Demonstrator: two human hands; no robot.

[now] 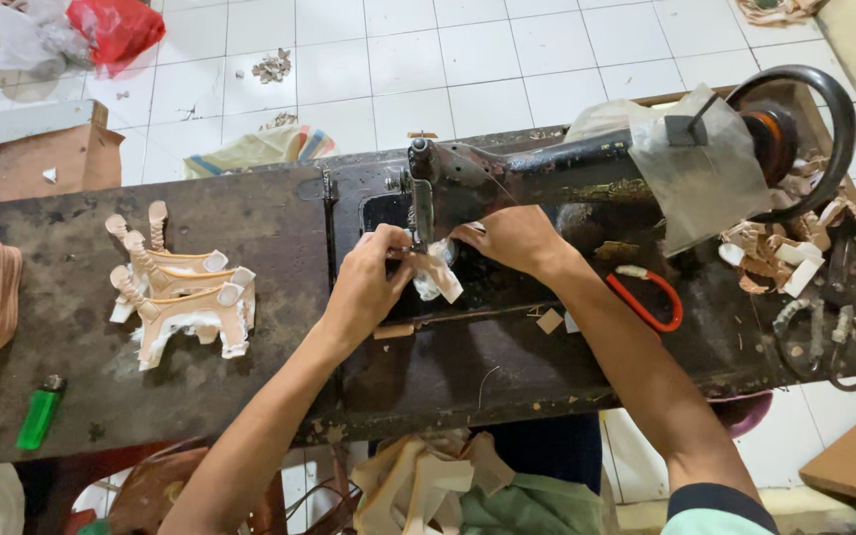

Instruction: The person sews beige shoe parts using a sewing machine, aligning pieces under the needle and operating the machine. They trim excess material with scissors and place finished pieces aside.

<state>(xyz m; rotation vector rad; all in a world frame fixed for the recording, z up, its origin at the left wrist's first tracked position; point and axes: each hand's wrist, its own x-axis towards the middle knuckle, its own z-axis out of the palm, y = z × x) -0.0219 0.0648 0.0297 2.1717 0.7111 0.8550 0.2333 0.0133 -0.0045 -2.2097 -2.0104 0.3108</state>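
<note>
At the sewing machine (547, 168) | our left hand (369, 282) and right hand (512, 238) pinch a small pale strap piece (436, 277) under the needle, table (71, 327) centre | light, floppy; we'd grip its edges | finished pieces (185, 292) at nine o'clock.

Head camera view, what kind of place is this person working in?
Probably a small, informal sewing or footwear workshop. Both hands, left hand and right hand, feed a pale piece under an old black sewing machine; tan strap pieces lie stacked on the worn table, and scraps litter the tiled floor.
</note>
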